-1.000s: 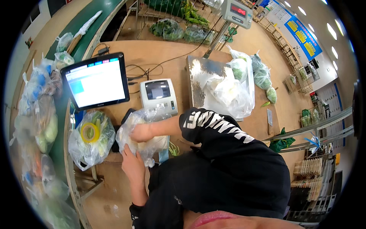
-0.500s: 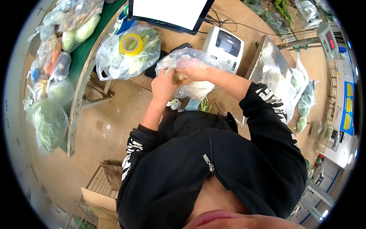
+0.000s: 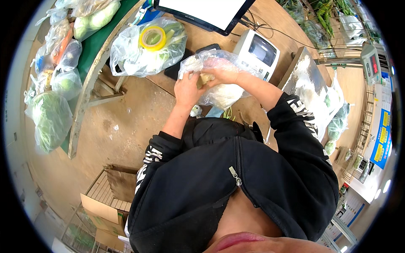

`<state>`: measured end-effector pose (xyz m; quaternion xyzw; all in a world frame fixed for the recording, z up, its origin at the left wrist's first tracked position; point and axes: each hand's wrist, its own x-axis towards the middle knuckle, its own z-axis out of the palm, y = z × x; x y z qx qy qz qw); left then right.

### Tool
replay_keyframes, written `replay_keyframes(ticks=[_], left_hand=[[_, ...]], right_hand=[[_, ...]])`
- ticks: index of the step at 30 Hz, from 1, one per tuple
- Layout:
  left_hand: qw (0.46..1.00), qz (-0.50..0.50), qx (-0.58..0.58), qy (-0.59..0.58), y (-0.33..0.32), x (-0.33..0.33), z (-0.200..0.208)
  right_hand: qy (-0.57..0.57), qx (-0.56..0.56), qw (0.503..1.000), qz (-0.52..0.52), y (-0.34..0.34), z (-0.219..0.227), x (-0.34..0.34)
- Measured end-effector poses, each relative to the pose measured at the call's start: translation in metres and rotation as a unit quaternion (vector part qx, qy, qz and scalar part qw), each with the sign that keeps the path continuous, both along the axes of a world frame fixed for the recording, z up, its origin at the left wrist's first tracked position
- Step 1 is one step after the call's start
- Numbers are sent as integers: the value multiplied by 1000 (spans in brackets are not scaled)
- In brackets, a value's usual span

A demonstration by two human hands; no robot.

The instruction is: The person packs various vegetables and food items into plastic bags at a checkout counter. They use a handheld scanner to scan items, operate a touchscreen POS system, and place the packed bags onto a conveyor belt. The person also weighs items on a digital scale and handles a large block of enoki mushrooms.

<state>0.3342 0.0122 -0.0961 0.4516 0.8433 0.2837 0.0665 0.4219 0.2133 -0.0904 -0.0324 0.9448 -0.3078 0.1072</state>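
Observation:
A clear plastic bag [image 3: 225, 96] with something whitish in its lower part hangs between my hands, at the table's near edge. My left hand [image 3: 188, 89] has its fingers closed on the bag's left side. My right hand [image 3: 220, 72] reaches across from the right, its fingers partly covered by the clear film, and grips the bag too. Between the two hands shows a small pale-yellow piece [image 3: 205, 79], whose kind I cannot make out. Part of the fingertips is hidden by the crumpled plastic.
Left of the hands, a tape roll [image 3: 152, 38] lies on a bagged green vegetable [image 3: 172, 30]. A white label printer [image 3: 257, 52] and a monitor [image 3: 206, 17] stand beyond. At right is a metal scale plate [image 3: 301, 74]; bagged vegetables [image 3: 52, 120] line the green surface at left.
The view has shifted a little, so the table things sit higher and farther right. Both hands stay on the bag, and the pale-yellow piece between them shows more plainly.

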Motion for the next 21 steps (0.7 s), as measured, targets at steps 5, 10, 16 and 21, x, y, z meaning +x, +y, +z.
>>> replay_keyframes(ticks=[5, 10, 16, 21], left_hand=[[999, -26, 7, 31, -1, -2, -8], [998, -25, 18, 53, -1, 1, -21], [996, -31, 75, 43, -15, -2, -36], [998, -17, 67, -5, -7, 2, -20]], right_hand=[[-29, 50, 998, -7, 0, 18, -2], [5, 59, 998, -38, 3, 4, 2], [-83, -36, 969, -231, 41, 42, -8], [-29, 5, 998, -47, 13, 50, -7]])
